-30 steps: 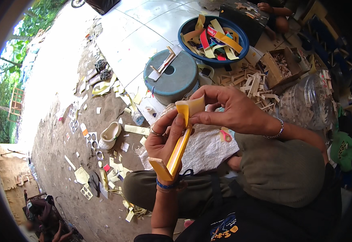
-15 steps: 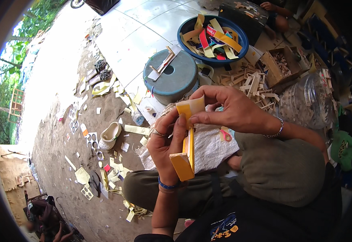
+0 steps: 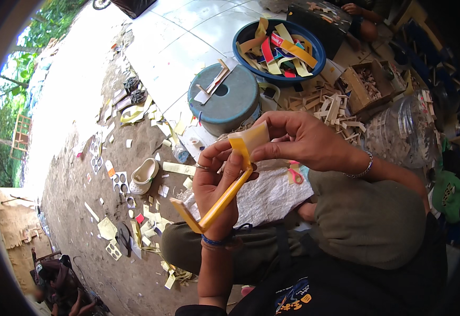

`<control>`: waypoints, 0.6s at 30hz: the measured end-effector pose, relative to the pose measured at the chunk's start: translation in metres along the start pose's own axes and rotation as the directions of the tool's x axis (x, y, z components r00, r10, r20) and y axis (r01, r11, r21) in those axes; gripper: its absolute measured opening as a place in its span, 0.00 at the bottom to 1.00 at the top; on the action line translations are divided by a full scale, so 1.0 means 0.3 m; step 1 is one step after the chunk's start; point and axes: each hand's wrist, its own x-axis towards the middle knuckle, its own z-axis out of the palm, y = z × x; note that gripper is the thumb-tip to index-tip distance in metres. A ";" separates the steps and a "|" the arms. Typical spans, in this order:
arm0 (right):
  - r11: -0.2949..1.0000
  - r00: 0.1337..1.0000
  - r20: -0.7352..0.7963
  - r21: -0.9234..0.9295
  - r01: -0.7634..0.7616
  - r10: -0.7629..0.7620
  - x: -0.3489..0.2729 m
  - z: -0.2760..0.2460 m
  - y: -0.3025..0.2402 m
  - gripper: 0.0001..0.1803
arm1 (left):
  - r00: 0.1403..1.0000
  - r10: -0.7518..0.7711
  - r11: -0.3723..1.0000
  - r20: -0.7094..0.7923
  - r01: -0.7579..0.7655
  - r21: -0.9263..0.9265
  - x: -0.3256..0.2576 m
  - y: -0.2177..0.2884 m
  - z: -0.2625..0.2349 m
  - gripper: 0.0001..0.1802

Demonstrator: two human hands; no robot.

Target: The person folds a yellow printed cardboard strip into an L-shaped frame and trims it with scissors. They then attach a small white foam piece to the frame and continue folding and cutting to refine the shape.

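Pinching: our right hand [image 3: 298,139] nips the top end of the yellow strip [image 3: 224,195] between thumb and fingers, our left hand [image 3: 217,181] is curled around its middle, fingers pressed to it. Strip runs tilted, lower end bent into an L, held above our lap over the white sheet [image 3: 269,195]. Beyond sit the round grey stool [image 3: 224,100] and, just behind it, the blue basin [image 3: 280,50] of coloured strips.

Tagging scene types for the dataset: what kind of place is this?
Likely an informal outdoor craft work area on a yard floor. The person sits low, both hands on a yellow strip; a blue basin holds coloured strips, small wooden pieces lie piled nearby, and offcuts litter the dirt ground.
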 end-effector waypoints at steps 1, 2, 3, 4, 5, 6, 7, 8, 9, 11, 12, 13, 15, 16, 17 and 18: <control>0.998 1.000 0.027 0.064 0.007 -0.009 0.001 -0.001 -0.001 0.14 | 0.999 -0.042 0.997 0.031 0.044 -0.057 0.003 0.005 -0.007 0.16; 0.998 1.000 0.016 0.067 -0.015 0.014 0.002 0.000 -0.001 0.15 | 0.994 -0.094 0.988 0.048 0.099 -0.117 0.004 0.007 -0.013 0.16; 0.998 1.000 0.011 0.069 -0.004 0.003 0.003 0.002 0.000 0.15 | 0.993 -0.095 0.986 0.073 0.104 -0.129 0.002 0.008 -0.016 0.16; 0.998 1.000 0.000 0.059 -0.006 0.006 0.003 0.002 0.000 0.16 | 0.991 -0.109 0.982 0.082 0.120 -0.145 -0.002 0.008 -0.020 0.16; 0.998 1.000 0.005 0.059 0.006 -0.006 0.001 0.001 0.000 0.16 | 0.988 -0.123 0.977 0.092 0.137 -0.161 -0.005 0.008 -0.022 0.17; 0.999 1.000 0.005 0.047 0.004 -0.004 -0.001 -0.001 -0.001 0.16 | 0.985 -0.138 0.972 0.102 0.154 -0.177 -0.007 0.006 -0.025 0.17; 0.999 1.000 0.006 0.035 0.002 -0.003 -0.003 -0.002 -0.002 0.15 | 0.983 -0.140 0.957 0.118 0.165 -0.240 -0.005 0.005 -0.029 0.16; 1.000 1.000 0.004 0.017 0.011 -0.012 -0.002 -0.002 -0.001 0.15 | 0.978 -0.166 0.951 0.124 0.192 -0.241 -0.003 0.004 -0.033 0.16; 1.000 1.000 0.003 0.000 0.020 -0.020 -0.001 -0.003 -0.001 0.15 | 0.973 -0.180 0.940 0.144 0.213 -0.268 -0.001 0.003 -0.038 0.15; 1.000 1.000 -0.002 -0.005 0.010 -0.010 -0.001 -0.003 -0.001 0.13 | 0.962 -0.181 0.906 0.204 0.244 -0.346 -0.004 -0.001 -0.046 0.15; 1.000 1.000 -0.007 0.008 -0.009 0.009 -0.001 -0.004 -0.002 0.11 | 0.964 -0.198 0.913 0.178 0.247 -0.323 -0.004 -0.003 -0.049 0.15; 1.000 1.000 -0.005 0.013 -0.009 0.009 -0.001 -0.004 -0.001 0.10 | 0.964 -0.199 0.911 0.176 0.248 -0.330 -0.005 -0.005 -0.051 0.15; 0.998 0.998 -0.007 0.004 -0.066 0.066 0.000 -0.004 0.000 0.10 | 0.959 -0.203 0.892 0.199 0.265 -0.366 -0.007 -0.007 -0.055 0.15; 0.998 0.998 -0.002 -0.004 -0.058 0.058 0.001 -0.004 0.002 0.10 | 0.952 -0.206 0.875 0.227 0.283 -0.394 -0.008 -0.007 -0.056 0.15; 0.997 0.997 -0.002 0.007 -0.082 0.082 0.002 -0.003 0.004 0.10 | 0.943 -0.194 0.850 0.271 0.300 -0.434 -0.008 -0.008 -0.056 0.15; 0.997 0.997 0.001 0.018 -0.081 0.081 0.003 -0.001 0.007 0.11 | 0.943 -0.221 0.861 0.249 0.308 -0.403 -0.007 -0.007 -0.057 0.15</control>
